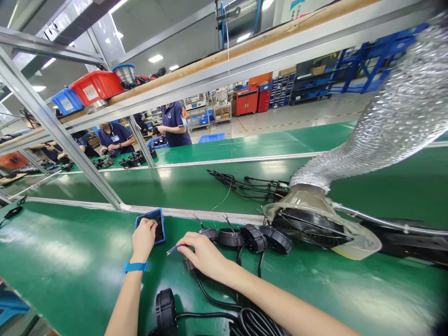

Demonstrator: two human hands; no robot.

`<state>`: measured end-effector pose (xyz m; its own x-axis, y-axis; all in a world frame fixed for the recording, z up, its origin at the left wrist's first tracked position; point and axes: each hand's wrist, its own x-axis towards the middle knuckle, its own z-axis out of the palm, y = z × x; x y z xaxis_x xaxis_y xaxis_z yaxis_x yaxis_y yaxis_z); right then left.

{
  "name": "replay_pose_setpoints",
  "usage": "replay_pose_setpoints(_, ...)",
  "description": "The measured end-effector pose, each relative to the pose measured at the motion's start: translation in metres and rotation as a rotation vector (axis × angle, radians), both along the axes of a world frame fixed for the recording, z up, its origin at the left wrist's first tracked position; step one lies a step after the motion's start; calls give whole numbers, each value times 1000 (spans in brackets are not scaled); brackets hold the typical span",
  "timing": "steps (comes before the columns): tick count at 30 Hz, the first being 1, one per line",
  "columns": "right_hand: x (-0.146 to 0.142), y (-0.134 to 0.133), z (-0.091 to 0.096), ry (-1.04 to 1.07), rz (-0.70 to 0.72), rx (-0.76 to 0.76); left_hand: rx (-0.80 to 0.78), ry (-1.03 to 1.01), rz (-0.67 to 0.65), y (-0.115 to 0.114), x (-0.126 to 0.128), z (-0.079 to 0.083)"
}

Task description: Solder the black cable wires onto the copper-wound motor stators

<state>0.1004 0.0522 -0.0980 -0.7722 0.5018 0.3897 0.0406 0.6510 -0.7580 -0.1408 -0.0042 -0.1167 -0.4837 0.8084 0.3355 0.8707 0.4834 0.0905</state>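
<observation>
My left hand, with a blue band at the wrist, reaches over a small blue bin of small dark parts. Its fingers are curled together at the tips, and what they pinch is hidden. Between thumb and fingers, my right hand holds thin coloured wires, their bare ends pointing left. Partly under that hand sits a round black cap with a cable. Several ribbed black caps stand in a row behind it, some with wire ends sticking up. Another black cap lies nearer me on its cable.
Coiled black cables lie at the front. A fume extractor hood with a silver duct stands on the right. More cables rest beyond the metal rail. A shelf with a red bin hangs above. Co-workers are across the bench.
</observation>
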Motion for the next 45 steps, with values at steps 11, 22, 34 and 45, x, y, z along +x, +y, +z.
replay_pose_setpoints(11, -6, 2, -8, 142, 53, -280, 56, 1, -2, 1, -2, 1)
replay_pose_setpoints(22, -4, 14, -17, 76, -112, -311, 78, -20, -68, 6, -6, -7)
replay_pose_setpoints(34, -4, 13, -11, 167, -161, -255, 40, -7, 24, 0, -2, 3)
replay_pose_setpoints(45, -7, 14, -19, 166, -104, -392, 20, -50, 55, 1, 3, 8)
